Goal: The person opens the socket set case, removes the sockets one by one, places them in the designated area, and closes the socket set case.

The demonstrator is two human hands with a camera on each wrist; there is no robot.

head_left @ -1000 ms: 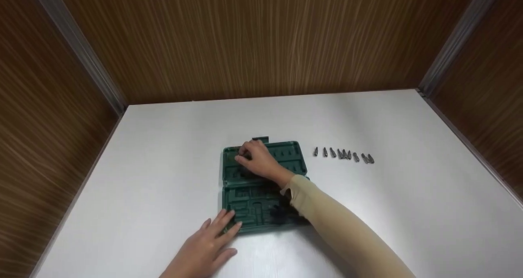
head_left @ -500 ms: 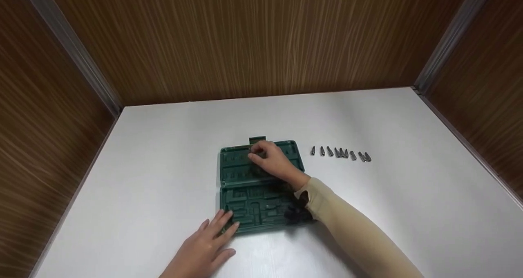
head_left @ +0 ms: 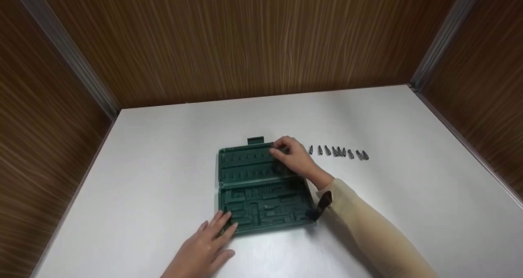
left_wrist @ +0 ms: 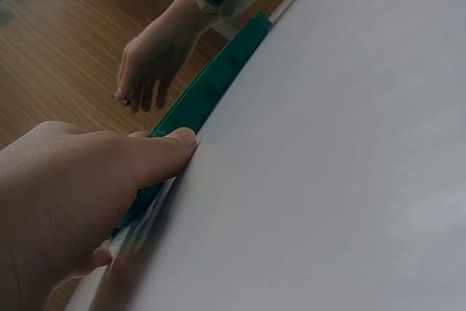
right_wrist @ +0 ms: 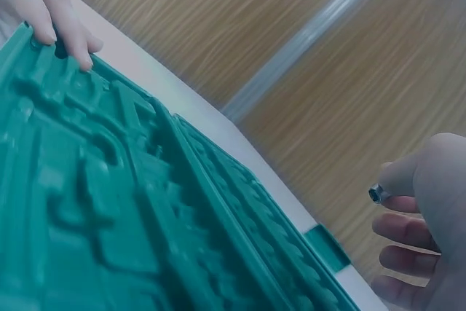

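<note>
Head view is showing the right hand (head_left: 295, 159) pinching a small metal bit (right_wrist: 377, 194) over the far right corner of the open green case (head_left: 261, 188), while the left hand (head_left: 208, 245) is lying flat, fingers straight, steadying the near-left edge. Nine bits (head_left: 338, 152) are already lying in a row on the table (head_left: 408, 196); the case's slots are looking empty.

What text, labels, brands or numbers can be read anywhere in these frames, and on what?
None can be read. The green case shows only moulded recesses, with no lettering legible in any view. The row of bits is too small to show markings. The small metal bit pinched by the right hand shows no marking.
</note>
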